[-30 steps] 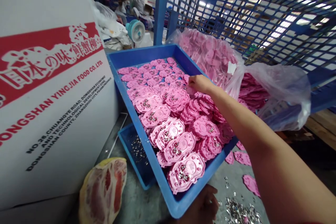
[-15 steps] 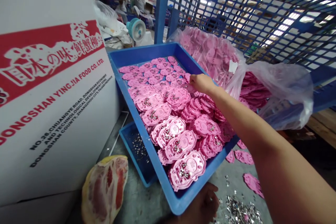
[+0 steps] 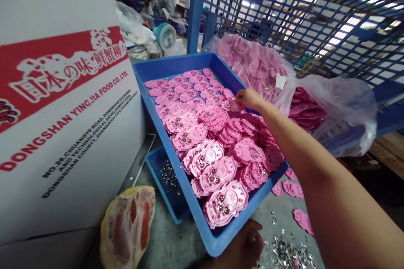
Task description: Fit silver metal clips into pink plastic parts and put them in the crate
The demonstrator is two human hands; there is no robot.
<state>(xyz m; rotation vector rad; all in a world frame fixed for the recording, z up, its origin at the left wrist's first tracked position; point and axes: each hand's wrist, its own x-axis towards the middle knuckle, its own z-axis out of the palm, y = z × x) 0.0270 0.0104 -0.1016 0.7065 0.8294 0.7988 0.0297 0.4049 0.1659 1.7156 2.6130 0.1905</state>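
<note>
Apparently arranging pink plastic plates (image 3: 226,202) in the blue tray (image 3: 176,62).
By the tray's right wall, the right hand (image 3: 242,97) pinches one plate (image 3: 231,105); the next move seemingly calls for aligning it. Below the tray's near corner, the left hand (image 3: 248,243) curls, its hold unclear.

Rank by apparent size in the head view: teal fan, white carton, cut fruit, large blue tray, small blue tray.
1. White carton
2. Large blue tray
3. Cut fruit and small blue tray: too close to rank; the tray is partly hidden
4. Teal fan
</note>
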